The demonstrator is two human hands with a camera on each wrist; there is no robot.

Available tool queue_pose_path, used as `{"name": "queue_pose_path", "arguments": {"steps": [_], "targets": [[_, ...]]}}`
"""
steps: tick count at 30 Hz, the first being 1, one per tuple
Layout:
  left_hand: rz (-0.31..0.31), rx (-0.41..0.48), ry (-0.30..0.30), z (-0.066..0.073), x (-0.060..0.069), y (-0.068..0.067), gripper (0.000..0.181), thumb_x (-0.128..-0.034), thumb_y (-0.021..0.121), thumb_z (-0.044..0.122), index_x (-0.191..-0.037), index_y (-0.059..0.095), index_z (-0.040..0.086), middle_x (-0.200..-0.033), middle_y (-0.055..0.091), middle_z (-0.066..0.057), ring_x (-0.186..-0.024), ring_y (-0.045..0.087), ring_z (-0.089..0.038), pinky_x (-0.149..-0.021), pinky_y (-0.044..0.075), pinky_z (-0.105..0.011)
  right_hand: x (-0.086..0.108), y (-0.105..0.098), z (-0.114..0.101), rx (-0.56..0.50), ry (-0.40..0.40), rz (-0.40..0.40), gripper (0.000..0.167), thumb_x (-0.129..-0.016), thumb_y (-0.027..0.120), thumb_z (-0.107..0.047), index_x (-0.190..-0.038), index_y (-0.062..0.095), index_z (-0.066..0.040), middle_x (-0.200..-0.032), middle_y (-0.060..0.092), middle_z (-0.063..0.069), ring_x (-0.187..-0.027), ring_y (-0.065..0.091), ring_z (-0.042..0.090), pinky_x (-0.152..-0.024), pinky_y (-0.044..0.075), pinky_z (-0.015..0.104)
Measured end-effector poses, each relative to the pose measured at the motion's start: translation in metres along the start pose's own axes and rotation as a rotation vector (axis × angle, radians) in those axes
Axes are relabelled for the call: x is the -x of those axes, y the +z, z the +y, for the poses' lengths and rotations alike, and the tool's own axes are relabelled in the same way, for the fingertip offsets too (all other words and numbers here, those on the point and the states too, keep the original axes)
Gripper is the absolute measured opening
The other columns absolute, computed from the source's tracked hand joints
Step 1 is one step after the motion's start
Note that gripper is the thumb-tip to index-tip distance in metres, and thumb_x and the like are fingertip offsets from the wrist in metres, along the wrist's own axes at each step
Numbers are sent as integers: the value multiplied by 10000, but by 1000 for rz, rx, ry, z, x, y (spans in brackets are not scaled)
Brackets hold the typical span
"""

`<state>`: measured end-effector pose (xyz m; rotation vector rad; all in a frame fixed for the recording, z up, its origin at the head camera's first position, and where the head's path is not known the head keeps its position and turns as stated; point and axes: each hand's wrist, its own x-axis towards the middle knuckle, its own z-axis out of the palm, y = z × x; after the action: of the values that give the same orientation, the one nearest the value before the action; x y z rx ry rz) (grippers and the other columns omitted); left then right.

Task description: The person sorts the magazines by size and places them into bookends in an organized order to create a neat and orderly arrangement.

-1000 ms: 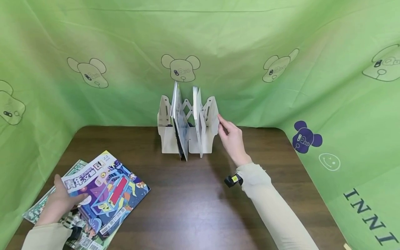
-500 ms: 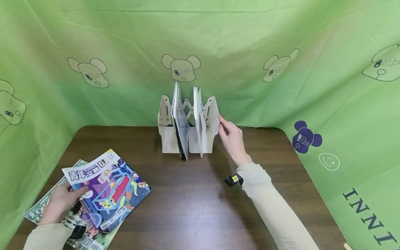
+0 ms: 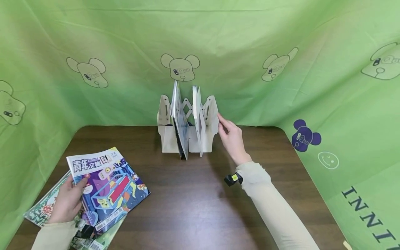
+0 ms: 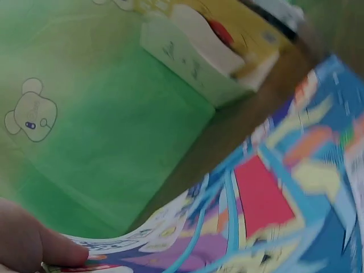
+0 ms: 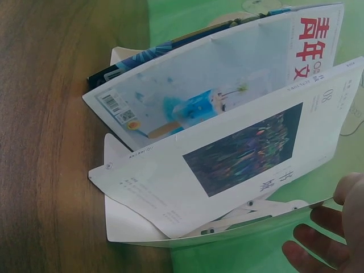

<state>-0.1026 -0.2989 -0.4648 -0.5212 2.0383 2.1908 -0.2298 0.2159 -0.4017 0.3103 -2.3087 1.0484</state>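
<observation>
My left hand (image 3: 67,201) pinches the left edge of a purple-and-blue magazine (image 3: 114,189), thumb on its cover. Its upper-left part bends up in the left wrist view. Beneath it, partly hidden, lies a green, flowery magazine (image 3: 47,210) on the table. At the back stands a cream expandable book rack (image 3: 170,140) with magazines upright in it. One is a white magazine (image 5: 256,159) with a dark picture; another is a pale blue magazine (image 5: 227,74) behind it. My right hand (image 3: 232,142) holds the outer edge of the rack's right side panel with thumb and fingers.
The brown wooden table (image 3: 187,194) ends at a green cloth backdrop (image 3: 134,100) with bear drawings on the back and both sides. The rack stands close to the cloth. A black wrist camera (image 3: 233,179) sits on the right wrist.
My left hand has slid down around the magazine's edge and now pinches it; the magazine has turned slightly and its left edge has lifted. The right hand and rack have stayed still.
</observation>
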Motion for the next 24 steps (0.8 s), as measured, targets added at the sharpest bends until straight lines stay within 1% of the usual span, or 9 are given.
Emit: {"name": "queue_pose_path", "arguments": {"steps": [1,2,5,7,11,15,18,21,24], "targets": [[-14,43,13,0,1,0,252,-1090,544,240,-1308,462,337,-929,715,171,-830,713,-53,-718,627,-261,0,0,0,0,0,-1,377,-1023,596,-18,-1394,656,-43,-1132,751,201,-759,602,265,-699,492,303],[-31,84,25,-1,1,1,280,-1087,550,241,-1338,462,329,-961,717,169,-860,714,-52,-736,628,-262,0,0,0,0,-1,-1,379,-1021,598,-17,-1394,656,-44,-1134,751,202,-758,601,265,-698,492,304],[-78,182,73,1,3,2,436,-1090,544,220,-1502,408,260,-1044,731,156,-924,725,-62,-775,633,-275,0,-1,-1,-5,-3,2,374,-1020,598,-16,-1388,658,-29,-1135,750,209,-759,599,270,-698,492,314],[-108,246,120,2,5,5,530,-1092,537,187,-1584,341,209,-1107,736,139,-967,731,-75,-798,634,-284,0,-1,-1,-11,-4,5,368,-1016,599,-11,-1379,662,-12,-1134,748,219,-766,602,278,-702,494,322],[-146,336,213,5,8,12,582,-1095,517,132,-1630,287,148,-1216,727,104,-1037,728,-94,-836,627,-290,0,-2,-2,-12,10,3,362,-1027,592,-23,-1382,660,-11,-1144,748,209,-791,608,274,-716,488,295],[-125,351,261,10,12,21,583,-1099,503,126,-1639,283,151,-1270,711,109,-1071,720,-85,-846,623,-280,0,-1,-2,-9,20,-1,364,-1037,583,-34,-1394,655,-36,-1156,748,201,-809,615,263,-721,483,261],[-82,352,277,15,15,27,580,-1097,509,130,-1638,302,170,-1284,702,117,-1074,718,-76,-832,625,-276,0,0,-1,-8,20,-2,366,-1032,591,-34,-1392,656,-38,-1159,748,201,-798,611,260,-713,478,254],[-63,363,304,21,17,33,580,-1099,500,120,-1642,303,174,-1328,676,96,-1104,709,-84,-849,623,-284,1,0,-2,-5,24,-4,367,-1033,594,-40,-1395,656,-42,-1156,752,184,-785,603,256,-704,473,254],[-55,371,338,26,19,40,572,-1100,489,106,-1640,312,174,-1400,635,49,-1143,698,-104,-874,617,-298,1,1,-2,-6,17,-2,369,-1033,595,-41,-1397,654,-48,-1151,753,184,-770,596,252,-695,470,262]]}}
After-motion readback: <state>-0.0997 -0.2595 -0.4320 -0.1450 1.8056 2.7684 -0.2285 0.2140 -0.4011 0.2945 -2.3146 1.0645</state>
